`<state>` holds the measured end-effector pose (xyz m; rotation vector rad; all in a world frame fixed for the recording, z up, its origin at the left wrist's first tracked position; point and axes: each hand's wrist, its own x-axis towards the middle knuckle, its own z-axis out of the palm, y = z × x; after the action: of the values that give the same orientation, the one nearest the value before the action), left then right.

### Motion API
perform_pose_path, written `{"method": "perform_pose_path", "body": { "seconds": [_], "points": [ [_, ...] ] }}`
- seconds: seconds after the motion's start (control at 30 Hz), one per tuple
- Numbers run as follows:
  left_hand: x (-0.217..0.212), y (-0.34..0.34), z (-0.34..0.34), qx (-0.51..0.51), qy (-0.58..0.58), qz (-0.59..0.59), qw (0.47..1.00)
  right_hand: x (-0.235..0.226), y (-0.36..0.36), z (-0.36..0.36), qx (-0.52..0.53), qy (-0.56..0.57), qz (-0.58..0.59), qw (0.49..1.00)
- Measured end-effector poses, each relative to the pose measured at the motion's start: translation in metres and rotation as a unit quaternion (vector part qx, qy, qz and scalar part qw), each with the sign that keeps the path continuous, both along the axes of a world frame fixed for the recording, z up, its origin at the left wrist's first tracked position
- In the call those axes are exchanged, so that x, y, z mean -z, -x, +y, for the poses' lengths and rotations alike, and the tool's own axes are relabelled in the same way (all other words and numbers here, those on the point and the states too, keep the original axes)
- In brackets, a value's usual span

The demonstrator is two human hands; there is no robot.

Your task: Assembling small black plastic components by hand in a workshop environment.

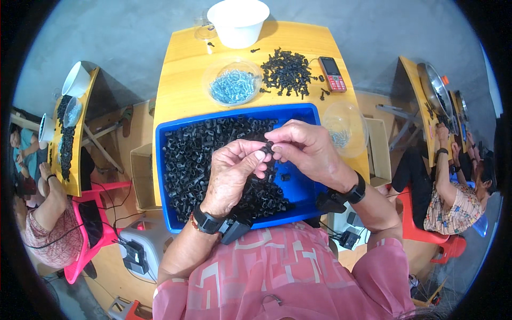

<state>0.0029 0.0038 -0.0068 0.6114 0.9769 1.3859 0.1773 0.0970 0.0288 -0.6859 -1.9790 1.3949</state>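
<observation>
From my remote post I take the blue tray (301,185) as datum; well left of it, a co-worker (50,234) sits on a pink chair (76,250); the tray stands on a yellow bench (184,64), loose black parts (186,154) heaped over its left and middle; above its middle, the left hand (229,168) pinches a small black piece (269,148) between thumb and fingers; behind the tray I note a clear bowl (228,64) of bluish screws (233,88) and, farther back, a white bucket (238,29); the right hand (309,146) pinches the same piece from its other side, fingertips partly covering it; behind the tray's right half lies a pile of black pieces (288,72); farther right, a red phone (332,74); at its right rear corner, a clear dish (346,114) with some screws.
</observation>
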Motion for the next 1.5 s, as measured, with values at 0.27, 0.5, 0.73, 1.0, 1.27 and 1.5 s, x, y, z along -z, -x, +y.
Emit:
{"method": "perform_pose_path", "body": {
  "seconds": [0.27,0.5,0.73,1.0,1.27,1.5],
  "points": [
    [0.001,0.001,0.0,0.002,0.003,-0.001,1.0,-0.001,0.0,-0.001,-0.01,-0.126,-0.023,0.992],
    [0.001,-0.001,0.001,0.001,0.002,-0.006,1.0,0.001,0.001,0.003,-0.002,-0.159,-0.015,0.987],
    [0.004,-0.002,0.0,-0.006,-0.018,0.018,1.0,0.006,0.002,-0.002,-0.011,-0.105,0.001,0.994],
    [0.003,-0.004,0.0,-0.029,-0.008,0.057,0.998,0.009,0.01,-0.005,0.001,-0.086,-0.009,0.996],
    [0.003,-0.002,0.0,-0.028,-0.021,0.031,0.999,0.009,0.008,-0.005,0.002,-0.12,-0.005,0.993],
    [0.002,-0.003,0.0,-0.017,-0.007,0.038,0.999,-0.016,0.005,-0.01,-0.042,-0.185,-0.157,0.969]
  ]
}}
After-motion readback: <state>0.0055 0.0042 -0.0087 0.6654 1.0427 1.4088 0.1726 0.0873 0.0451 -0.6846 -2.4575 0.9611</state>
